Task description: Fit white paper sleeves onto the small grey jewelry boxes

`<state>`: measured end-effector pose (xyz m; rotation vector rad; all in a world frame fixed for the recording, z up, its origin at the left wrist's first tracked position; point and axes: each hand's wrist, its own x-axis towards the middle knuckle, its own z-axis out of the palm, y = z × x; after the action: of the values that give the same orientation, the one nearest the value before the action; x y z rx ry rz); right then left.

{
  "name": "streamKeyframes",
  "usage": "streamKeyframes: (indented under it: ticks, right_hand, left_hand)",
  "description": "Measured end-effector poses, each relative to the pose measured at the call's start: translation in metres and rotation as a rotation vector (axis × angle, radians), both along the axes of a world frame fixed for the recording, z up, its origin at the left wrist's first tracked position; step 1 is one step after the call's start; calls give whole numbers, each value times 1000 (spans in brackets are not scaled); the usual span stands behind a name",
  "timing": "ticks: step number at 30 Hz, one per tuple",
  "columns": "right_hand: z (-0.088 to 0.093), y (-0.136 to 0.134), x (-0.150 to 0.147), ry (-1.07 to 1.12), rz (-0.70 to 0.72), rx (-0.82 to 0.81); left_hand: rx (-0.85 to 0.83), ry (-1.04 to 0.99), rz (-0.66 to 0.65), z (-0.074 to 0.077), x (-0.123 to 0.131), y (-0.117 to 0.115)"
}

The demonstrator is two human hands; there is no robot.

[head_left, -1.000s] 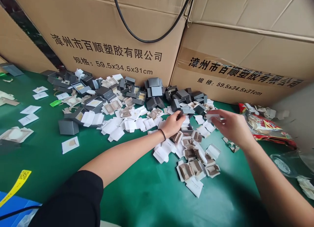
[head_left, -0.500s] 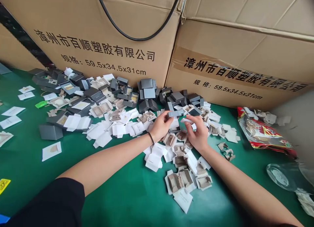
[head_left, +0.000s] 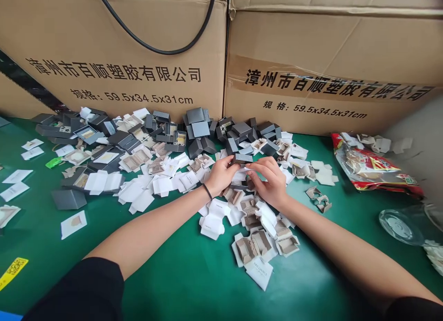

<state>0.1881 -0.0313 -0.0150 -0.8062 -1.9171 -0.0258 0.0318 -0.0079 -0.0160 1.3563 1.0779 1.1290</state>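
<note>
A small dark grey box [head_left: 243, 159] is held between the thumb and fingers of my left hand [head_left: 221, 175], above the middle of the pile. Close against its right side, my right hand [head_left: 269, 181] has its thumb and fingertips drawn together at the box's near edge. What lies in that pinch is mostly hidden; a bit of white shows beside the fingertips. Below both hands lie unfolded white card inserts [head_left: 215, 219] with grey-brown insides. Behind them, several dark grey boxes [head_left: 241, 129] are heaped together.
Two large cardboard cartons [head_left: 121, 30] [head_left: 311, 44] stand along the back of the green table [head_left: 155, 275]. A black cable [head_left: 166, 52] hangs before them. At the right are a red snack bag [head_left: 374, 166] and a clear glass [head_left: 398, 226]. Loose white cards [head_left: 73, 223] lie left.
My right hand has moved left to the box, bringing its fingertips together there; the white piece it pinched is now mostly hidden. The box has tilted in my left hand. The camera view has shifted.
</note>
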Motion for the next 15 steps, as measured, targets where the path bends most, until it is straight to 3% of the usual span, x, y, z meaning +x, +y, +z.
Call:
streamKeyframes:
  ticks: [9,15]
  right_hand:
    - [0,1,-2,46,-19,-41]
    - [0,1,-1,140,-75,-56]
  left_hand:
    - [-20,-23,-91,-4,-4,4]
    - [-120,-77,-165,-3,-8,3]
